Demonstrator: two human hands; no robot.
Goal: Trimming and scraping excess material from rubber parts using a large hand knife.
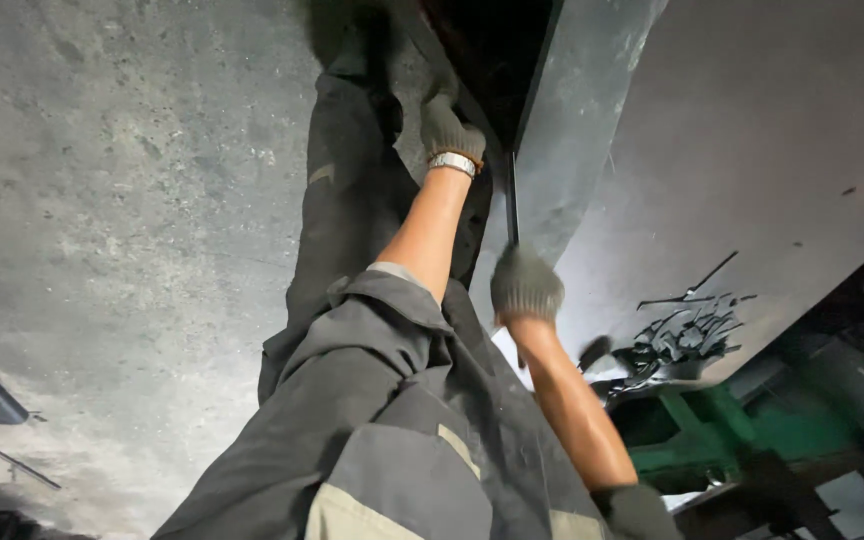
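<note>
Left hand (pixel 449 125) gloved, gripping dark panel edge (pixel 472 60); right hand (pixel 525 285) gloved, fisted around thin metal rod (pixel 512 200)

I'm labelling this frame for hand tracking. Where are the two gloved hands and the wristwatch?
left hand (pixel 449 125), head view, back of the grey glove.
right hand (pixel 525 284), head view, back of the grey glove.
wristwatch (pixel 452 162), head view, metal band on the left wrist.

Open concrete floor (pixel 122 220) leftward — rightward, metal sheet (pixel 752 150) and, seemingly, tool pile (pixel 687 335).
</note>
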